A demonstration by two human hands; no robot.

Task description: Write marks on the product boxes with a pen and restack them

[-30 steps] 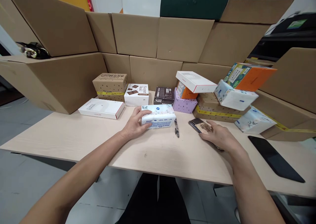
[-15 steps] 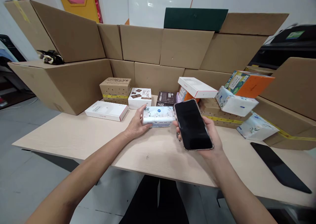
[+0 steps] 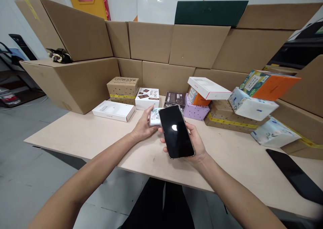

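Note:
My right hand (image 3: 195, 142) is closed around a smartphone (image 3: 176, 134) in a clear case. The phone is tilted, with its dark screen towards me; a bright white spot shows on the glass. Behind it on the table lies a floral pack of tissues (image 3: 154, 117), mostly covered by the phone. My left hand (image 3: 145, 125) grips the pack's left end, fingers behind and thumb in front. A white chocolate-print box (image 3: 147, 98) and a dark box (image 3: 174, 99) stand just beyond.
On the wooden table (image 3: 83, 131), a flat white box (image 3: 114, 110) lies left. Rightwards are a purple box (image 3: 196, 109), stacked tissue packs (image 3: 252, 104), an orange box (image 3: 275, 86) and a black slab (image 3: 294, 173). Cardboard boxes (image 3: 157, 43) wall the back.
My right hand has carried the phone left, so it now covers most of the tissue pack. The purple box has come into fuller view. My left hand keeps its grip; the camera view shifted slightly.

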